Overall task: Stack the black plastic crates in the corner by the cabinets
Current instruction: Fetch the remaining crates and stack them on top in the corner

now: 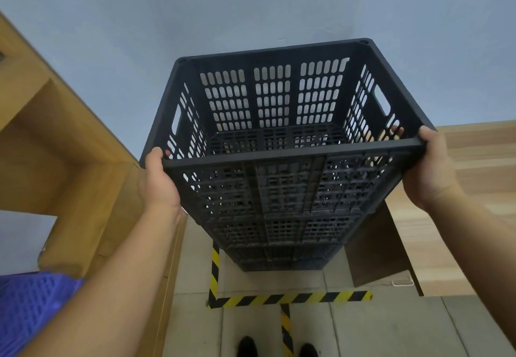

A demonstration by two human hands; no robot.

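A black slotted plastic crate [279,97] fills the middle of the view, its open top facing me. It sits on top of a stack of more black crates [282,247] that drops to the floor in the corner. My left hand [157,180] grips the near left corner of the top crate's rim, thumb over the edge. My right hand [430,169] grips the near right corner the same way. Whether the top crate rests fully on the stack or hovers just above it cannot be told.
A wooden cabinet [64,144] stands to the left and a wooden cabinet [474,189] to the right, with a pale blue wall [251,7] behind. Yellow-black floor tape [290,298] marks the stack's spot. A blue crate [30,309] sits low left. My shoes [276,347] show at the bottom.
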